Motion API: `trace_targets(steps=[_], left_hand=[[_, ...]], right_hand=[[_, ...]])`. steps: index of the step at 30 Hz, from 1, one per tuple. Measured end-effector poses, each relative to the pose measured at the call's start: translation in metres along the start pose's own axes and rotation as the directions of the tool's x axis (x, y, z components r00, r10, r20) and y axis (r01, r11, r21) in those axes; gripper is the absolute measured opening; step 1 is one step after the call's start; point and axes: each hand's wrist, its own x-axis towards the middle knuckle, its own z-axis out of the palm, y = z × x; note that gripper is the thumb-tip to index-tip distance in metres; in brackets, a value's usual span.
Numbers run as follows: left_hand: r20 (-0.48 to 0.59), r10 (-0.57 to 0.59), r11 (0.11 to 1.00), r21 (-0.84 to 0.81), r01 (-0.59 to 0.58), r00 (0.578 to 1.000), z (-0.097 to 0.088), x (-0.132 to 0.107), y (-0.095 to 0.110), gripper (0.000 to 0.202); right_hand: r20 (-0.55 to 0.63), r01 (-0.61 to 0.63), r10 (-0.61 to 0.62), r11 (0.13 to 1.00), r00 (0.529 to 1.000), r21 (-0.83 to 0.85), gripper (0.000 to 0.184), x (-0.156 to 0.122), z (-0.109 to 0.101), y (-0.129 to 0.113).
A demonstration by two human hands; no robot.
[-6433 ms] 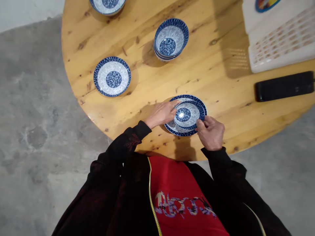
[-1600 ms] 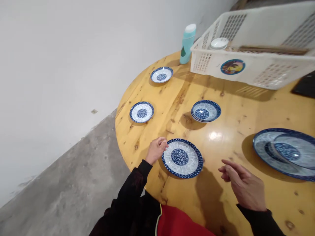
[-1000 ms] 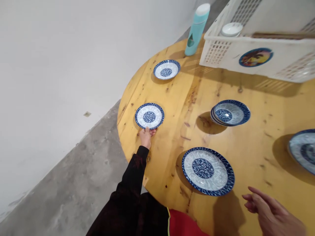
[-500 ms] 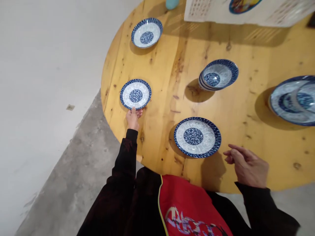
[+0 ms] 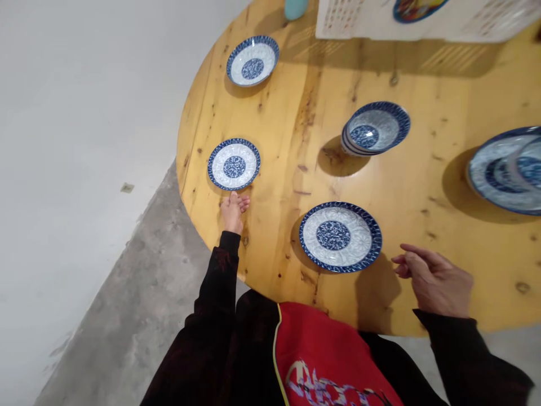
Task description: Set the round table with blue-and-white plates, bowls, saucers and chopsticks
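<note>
A small blue-and-white plate [image 5: 234,164] lies flat near the table's left edge. Just below its rim is my left hand [image 5: 234,211], fingers loosely apart and holding nothing. A larger blue-rimmed plate [image 5: 338,237] sits near the front edge, in the middle. To the right of that plate my right hand [image 5: 439,279] hovers over the table, empty, with the index finger extended and the others curled.
Stacked bowls [image 5: 376,129] stand at the table's centre. A shallow dish [image 5: 252,61] lies at the far left. On the right is a large dish [image 5: 486,169] with a bowl in it. A white plastic basket [image 5: 380,25] and a light-blue object [image 5: 295,8] are at the back of the wooden table [image 5: 287,186].
My left hand has let go of the small plate and drawn back slightly toward me. My right hand has shifted a little to the right.
</note>
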Motion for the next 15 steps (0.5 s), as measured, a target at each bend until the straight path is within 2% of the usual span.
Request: trace_targets(steps=[2, 4, 6, 8, 11, 15], left_hand=[[0.064, -0.012, 0.997, 0.076, 0.008, 0.998, 0.016, -0.008, -0.001, 0.028], [0.165, -0.001, 0.986, 0.163, -0.026, 0.986, 0.040, -0.015, 0.000, 0.022], [0.285, 0.049, 0.963, 0.239, -0.121, 0.957, 0.069, -0.019, 0.007, 0.018], [0.414, 0.119, 0.916, 0.304, -0.261, 0.902, 0.103, -0.020, 0.019, 0.018], [0.559, 0.194, 0.782, 0.408, -0.471, 0.806, 0.153, -0.016, 0.043, 0.021], [0.630, 0.240, 0.538, 0.547, -0.641, 0.739, 0.209, -0.009, 0.066, 0.021]], right_hand=[[0.012, 0.020, -0.020, 1.000, 1.000, -0.022, 0.032, 0.012, 0.001, -0.008], [0.039, 0.071, -0.070, 0.997, 0.997, -0.022, 0.030, 0.030, 0.005, -0.021], [0.062, 0.124, -0.125, 0.992, 0.990, 0.017, 0.027, 0.056, 0.012, -0.037], [0.055, 0.171, -0.174, 0.984, 0.983, 0.051, 0.023, 0.086, 0.021, -0.055], [0.094, 0.276, -0.279, 0.960, 0.956, 0.048, 0.022, 0.132, 0.038, -0.083], [0.097, 0.374, -0.366, 0.924, 0.926, -0.077, 0.027, 0.182, 0.064, -0.112]])
